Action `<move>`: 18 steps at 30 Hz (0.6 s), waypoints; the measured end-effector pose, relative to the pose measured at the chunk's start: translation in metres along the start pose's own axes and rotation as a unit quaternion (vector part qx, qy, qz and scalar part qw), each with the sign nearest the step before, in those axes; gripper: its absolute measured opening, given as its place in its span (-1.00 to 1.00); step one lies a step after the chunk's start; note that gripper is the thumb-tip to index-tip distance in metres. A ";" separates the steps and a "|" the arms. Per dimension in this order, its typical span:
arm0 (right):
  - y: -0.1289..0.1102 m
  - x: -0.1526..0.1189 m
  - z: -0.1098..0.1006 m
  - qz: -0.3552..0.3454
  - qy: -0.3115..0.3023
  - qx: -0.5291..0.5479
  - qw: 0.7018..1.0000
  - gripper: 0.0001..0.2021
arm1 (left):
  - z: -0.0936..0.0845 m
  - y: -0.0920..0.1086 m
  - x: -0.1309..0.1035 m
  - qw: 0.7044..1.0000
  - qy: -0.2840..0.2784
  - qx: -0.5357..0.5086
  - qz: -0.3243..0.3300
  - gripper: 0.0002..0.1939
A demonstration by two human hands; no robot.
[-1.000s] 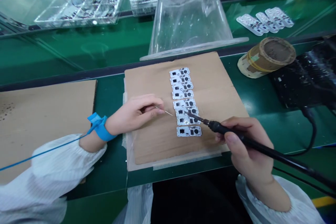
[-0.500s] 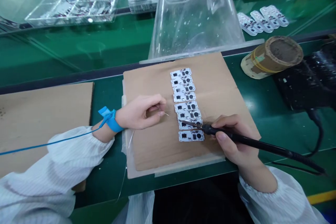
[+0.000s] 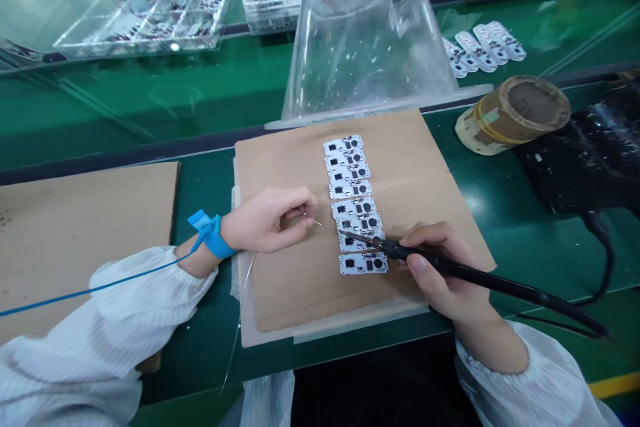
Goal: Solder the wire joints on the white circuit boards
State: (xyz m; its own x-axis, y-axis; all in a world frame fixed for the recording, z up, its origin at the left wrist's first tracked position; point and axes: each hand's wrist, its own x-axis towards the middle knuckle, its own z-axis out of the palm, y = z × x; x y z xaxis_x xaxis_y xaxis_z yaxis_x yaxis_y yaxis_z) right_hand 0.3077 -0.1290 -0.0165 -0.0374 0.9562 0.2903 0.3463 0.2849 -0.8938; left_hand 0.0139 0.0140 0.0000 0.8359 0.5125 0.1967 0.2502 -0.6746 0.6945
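Observation:
Several small white circuit boards (image 3: 361, 263) lie in an overlapping column on a cardboard sheet (image 3: 290, 300). My right hand (image 3: 445, 267) grips a black soldering iron (image 3: 465, 271) like a pen. Its tip reaches the left edge of a board in the lower half of the column. Left of the boards, my left hand (image 3: 273, 219) pinches a thin solder wire (image 3: 320, 223), whose end points at the iron's tip; whether they touch I cannot tell. The wire's tail hangs below that hand over the table edge. A blue wrist strap (image 3: 213, 233) circles my left wrist.
A clear fume hood (image 3: 370, 60) stands behind the cardboard. A brown round container (image 3: 510, 113) and a black device (image 3: 580, 153) are at right. Beyond are a divided parts tray (image 3: 145, 47) and more boards (image 3: 485, 47). Another cardboard sheet (image 3: 85, 213) lies left.
The solder wire's end has come closer to the iron's tip, and more wire shows past my left fingers. The iron's tip has shifted slightly left. The view has tilted a little.

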 end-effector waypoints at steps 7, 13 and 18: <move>0.005 -0.005 -0.004 0.010 -0.005 -0.019 1.000 -0.89 | 0.001 0.000 0.001 1.000 -0.004 0.005 0.001 -0.92; 0.004 -0.003 -0.002 0.013 -0.010 -0.030 0.999 -0.88 | 0.002 0.000 0.001 1.000 0.000 0.006 -0.010 -0.93; 0.002 -0.002 -0.001 0.010 0.002 -0.037 0.999 -0.90 | 0.003 -0.001 0.002 1.000 0.005 0.006 -0.007 -0.93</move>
State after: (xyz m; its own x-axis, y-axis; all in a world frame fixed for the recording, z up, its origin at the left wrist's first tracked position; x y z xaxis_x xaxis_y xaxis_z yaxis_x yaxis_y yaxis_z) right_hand 0.3092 -0.1301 -0.0188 -0.0258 0.9612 0.2746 0.4154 0.2602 -0.8716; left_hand 0.0168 0.0138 -0.0027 0.8275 0.5272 0.1929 0.2679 -0.6727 0.6897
